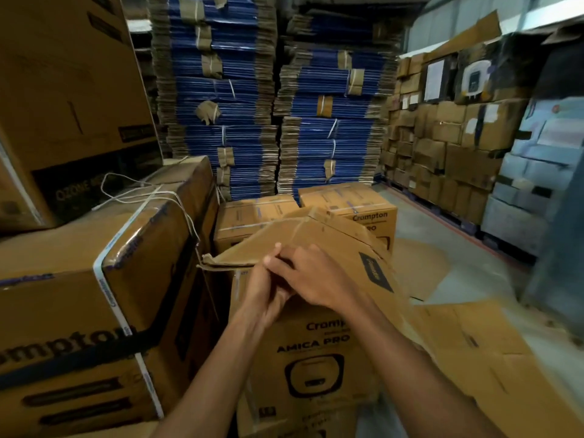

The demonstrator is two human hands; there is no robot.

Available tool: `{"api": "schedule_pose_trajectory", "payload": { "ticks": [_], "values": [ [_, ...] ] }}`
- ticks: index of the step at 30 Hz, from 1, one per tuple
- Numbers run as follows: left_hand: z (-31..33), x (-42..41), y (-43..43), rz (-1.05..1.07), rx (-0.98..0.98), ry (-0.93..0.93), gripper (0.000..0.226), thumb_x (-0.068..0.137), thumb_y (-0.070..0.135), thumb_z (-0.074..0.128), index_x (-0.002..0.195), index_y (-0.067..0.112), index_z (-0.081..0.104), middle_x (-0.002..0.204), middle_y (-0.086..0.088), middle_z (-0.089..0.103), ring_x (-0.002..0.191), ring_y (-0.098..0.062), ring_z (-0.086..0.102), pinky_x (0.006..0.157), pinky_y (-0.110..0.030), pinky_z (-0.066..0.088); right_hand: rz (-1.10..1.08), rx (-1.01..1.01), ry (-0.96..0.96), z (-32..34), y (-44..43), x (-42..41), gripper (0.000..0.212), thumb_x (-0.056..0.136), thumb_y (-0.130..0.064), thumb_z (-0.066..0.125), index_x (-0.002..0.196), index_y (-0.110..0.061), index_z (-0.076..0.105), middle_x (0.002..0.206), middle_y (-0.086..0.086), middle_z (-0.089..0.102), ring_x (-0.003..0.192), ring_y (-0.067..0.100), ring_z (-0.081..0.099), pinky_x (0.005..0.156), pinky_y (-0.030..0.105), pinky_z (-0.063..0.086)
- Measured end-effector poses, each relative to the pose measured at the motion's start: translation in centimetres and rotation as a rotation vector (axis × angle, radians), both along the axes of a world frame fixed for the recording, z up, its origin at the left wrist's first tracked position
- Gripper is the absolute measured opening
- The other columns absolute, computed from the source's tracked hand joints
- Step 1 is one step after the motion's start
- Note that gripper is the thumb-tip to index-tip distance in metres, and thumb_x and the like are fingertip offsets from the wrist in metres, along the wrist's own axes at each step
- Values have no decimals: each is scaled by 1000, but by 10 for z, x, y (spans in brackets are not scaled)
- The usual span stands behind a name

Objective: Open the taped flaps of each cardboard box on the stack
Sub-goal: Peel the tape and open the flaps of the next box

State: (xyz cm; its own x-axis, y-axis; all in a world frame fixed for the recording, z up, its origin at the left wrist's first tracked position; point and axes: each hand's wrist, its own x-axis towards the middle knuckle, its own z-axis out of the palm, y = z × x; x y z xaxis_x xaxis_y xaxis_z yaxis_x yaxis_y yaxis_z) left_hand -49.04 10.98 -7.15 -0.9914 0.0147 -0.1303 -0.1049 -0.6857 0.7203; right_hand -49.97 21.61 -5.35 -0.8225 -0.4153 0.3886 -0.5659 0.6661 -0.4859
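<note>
Cardboard flap (pixel 303 245) on the Amica Pro box (pixel 316 352) stands lifted and creased. Both my hands meet at its near edge: left hand (pixel 262 292) fingers curl under, pinching the edge; right hand (pixel 313 276) fingers press together on top, probably bracing it for peeling. Strapped carton (pixel 104 298) sits left of this box.

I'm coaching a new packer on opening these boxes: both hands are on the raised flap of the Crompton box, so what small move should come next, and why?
Probably fold the flap further back, away from the body. The left hand and right hand both pinch its near edge, and it is already lifted and tilted above the Crompton Amica Pro box, so it looks free of tape. Whether tape remains underneath is hidden.
</note>
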Motion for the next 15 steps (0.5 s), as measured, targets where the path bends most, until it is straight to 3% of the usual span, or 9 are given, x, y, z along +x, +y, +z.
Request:
{"api": "schedule_pose_trajectory", "payload": {
  "ticks": [2,3,6,8,9,11,12,13,15],
  "values": [
    [1,1,2,-11,-28,10,22,105,16,48,98,2,63,80,-12,74,75,-21,74,58,-32,61,-122,-182,289,-36,13,16,32,105,-36,45,107,-16,70,100,-3,68,92,13,57,85,38,49],
    [2,-1,3,0,-38,9,19,105,11,48,96,2,61,78,-12,74,75,-22,73,58,-37,62,-152,-290,401,-54,18,28,28,104,-28,47,101,-13,70,96,-3,67,89,14,55,81,35,47],
    [8,-4,11,-10,-38,2,15,103,6,44,101,2,58,81,-16,77,99,-35,68,75,-59,57,-135,-389,486,-106,29,65,25,98,-20,48,82,-12,65,78,-4,59,73,13,49,67,33,42],
    [10,-5,17,-28,0,-4,14,104,4,41,103,3,55,87,-19,76,103,-38,65,86,-66,50,-163,-433,218,-126,34,78,18,97,-28,54,94,-19,68,83,-9,65,74,7,57,67,31,49],
    [10,-6,19,-33,20,-7,13,104,4,42,105,3,55,96,-22,75,105,-39,65,89,-68,49,-206,-602,-5,-129,37,78,19,96,-33,59,111,-24,68,95,-9,69,81,6,64,72,32,55],
    [5,-9,23,-50,54,-18,15,103,6,43,113,4,54,119,-26,68,115,-42,62,88,-67,52,-239,-1299,-516,-126,51,69,50,94,-32,66,140,-22,51,124,5,67,104,18,70,89,43,58],
    [1,-10,25,-57,66,-25,17,103,7,43,116,4,53,126,-27,65,119,-43,60,87,-67,53,-204,-1643,-645,-123,64,65,58,91,-30,66,144,-18,46,133,13,62,114,30,67,95,50,55],
    [-4,-11,27,-61,74,-28,18,103,7,44,118,4,53,128,-26,64,122,-43,59,89,-68,52,-154,-1910,-667,-121,79,62,64,88,-31,68,146,-15,45,138,19,57,120,38,63,99,56,52],
    [-13,-10,31,-64,88,-36,18,102,6,44,118,5,54,124,-25,66,122,-43,60,93,-70,50,-154,-2148,-534,-115,108,60,77,77,-38,76,144,-12,50,139,22,59,125,41,60,103,59,47]
  ]
}}
